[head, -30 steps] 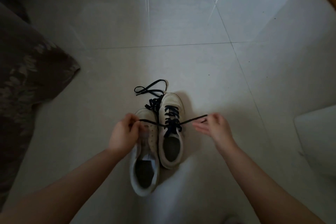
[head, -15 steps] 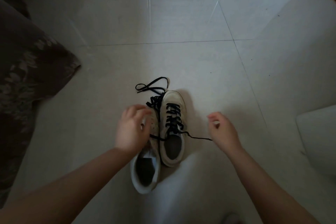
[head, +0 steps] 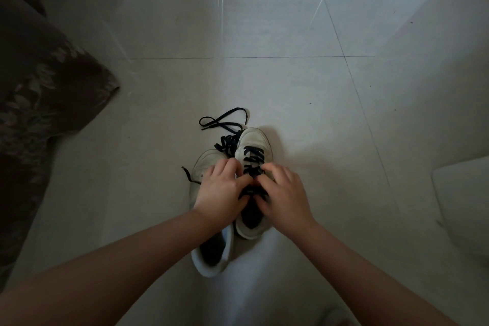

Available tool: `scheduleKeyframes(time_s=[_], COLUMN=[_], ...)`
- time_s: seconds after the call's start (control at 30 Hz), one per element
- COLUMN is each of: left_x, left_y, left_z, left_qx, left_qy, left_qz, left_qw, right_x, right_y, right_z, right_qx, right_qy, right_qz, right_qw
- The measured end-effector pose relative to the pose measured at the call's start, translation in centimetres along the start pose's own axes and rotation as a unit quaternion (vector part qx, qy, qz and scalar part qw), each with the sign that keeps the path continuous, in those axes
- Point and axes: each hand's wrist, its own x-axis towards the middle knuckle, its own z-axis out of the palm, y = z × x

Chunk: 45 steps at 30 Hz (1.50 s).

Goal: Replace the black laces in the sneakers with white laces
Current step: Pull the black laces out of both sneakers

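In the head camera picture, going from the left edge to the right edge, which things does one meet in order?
Dark leaf-patterned fabric → sneaker without laces → left hand → sneaker with black laces → right hand → pale object at the right edge.

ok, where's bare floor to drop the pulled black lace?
Bare tile right of the right sneaker, toward the white object; also beyond the loose lace, and between the left sneaker and brown fabric. Crowded: both hands over the shoes.
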Motion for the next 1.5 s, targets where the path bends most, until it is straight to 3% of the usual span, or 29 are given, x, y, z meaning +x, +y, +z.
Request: scheduleKeyframes(time_s=[0.23, 0.33, 0.4, 0.57, 0.63, 0.7, 0.77, 0.83, 0.9, 1.03, 1.23, 1.3, 1.37, 1.43, 1.5], left_x=[-0.1, 0.0, 0.2, 1.1, 1.5, 1.7, 1.6, 1.1, 0.6, 0.0, -0.7, -1.0, -1.3, -1.4, -1.2], left_y=[0.5, 0.1, 0.1, 0.3, 0.0, -0.7, -1.2, -1.8, -2.6, -3.7, -5.7, -5.5, -4.9, -4.0, -3.0], left_z=[-0.2, -0.3, -0.5, -1.1, -1.2, -1.3, -2.0, -2.4, -2.4, -1.5, -1.1, -1.5, -1.8, -1.9, -1.7], left_qx=[0.022, -0.01, -0.035, -0.022, -0.08, -0.191, -0.325, -0.372, -0.338, -0.245, -0.196, -0.129, -0.081, -0.067, -0.068], left_qy=[-0.01, -0.027, -0.048, -0.107, -0.108, -0.099, -0.08, -0.061, -0.051, -0.045, -0.061, -0.051, -0.01, 0.043, 0.05], left_qz=[-0.009, -0.023, -0.04, -0.068, -0.09, -0.122, -0.174, -0.227, -0.248, -0.288, -0.423, -0.424, -0.385, -0.261, -0.141], left_qw=[1.0, 0.999, 0.997, 0.992, 0.987, 0.969, 0.926, 0.898, 0.907, 0.925, 0.882, 0.895, 0.919, 0.962, 0.986], right_x=[0.1, 0.6, 0.8, 0.4, 0.7, 0.7, 0.5, 0.0, -0.6, -1.5, -2.0, -2.0, -1.3, 0.2, 1.8], right_y=[-0.5, -0.7, -0.3, 0.6, 1.2, 1.7, 2.4, 3.2, 4.2, 6.2, 7.2, 6.7, 5.5, 3.6, 1.6], right_z=[-0.3, -0.2, -0.3, -0.7, -1.3, -2.1, -2.8, -3.1, -2.6, -0.4, -0.6, -1.1, -1.7, -2.3, -2.6], right_qx=[-0.06, 0.094, 0.208, 0.18, 0.19, 0.255, 0.331, 0.363, 0.325, 0.307, 0.273, 0.215, 0.208, 0.214, 0.194], right_qy=[0.011, 0.0, -0.024, -0.077, -0.068, -0.022, 0.026, 0.031, -0.004, -0.043, 0.0, 0.048, 0.086, 0.049, -0.018], right_qz=[0.004, 0.066, 0.135, 0.06, 0.074, 0.121, 0.195, 0.274, 0.329, 0.436, 0.519, 0.46, 0.311, 0.157, 0.051], right_qw=[0.998, 0.993, 0.968, 0.979, 0.977, 0.959, 0.923, 0.89, 0.887, 0.845, 0.81, 0.86, 0.923, 0.963, 0.98])
